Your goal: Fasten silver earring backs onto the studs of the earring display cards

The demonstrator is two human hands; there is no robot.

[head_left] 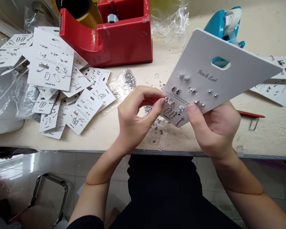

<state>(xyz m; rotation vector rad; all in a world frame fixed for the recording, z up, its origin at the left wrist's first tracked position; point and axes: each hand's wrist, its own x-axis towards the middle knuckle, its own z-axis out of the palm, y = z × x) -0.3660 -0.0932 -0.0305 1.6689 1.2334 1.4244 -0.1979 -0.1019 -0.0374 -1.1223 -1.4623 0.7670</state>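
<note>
My right hand [214,128] grips the lower edge of a white earring card [205,60], thumb pressed on its front. The card is tilted, printed "Stack Lab", with a hang slot near its top and several small silver earrings mounted on it. My left hand [135,116] is curled, its thumb and forefinger pinched at a small silver earring on the card's left edge. Under both hands tiny metal earring backs [158,125] lie scattered on the beige table [124,136].
A heap of finished earring cards [59,86] lies at the left. A red tape dispenser [109,31] stands behind it, a teal tape dispenser [226,22] at the back right. More cards [276,86] lie at the right. Clear plastic bags [124,84] lie around.
</note>
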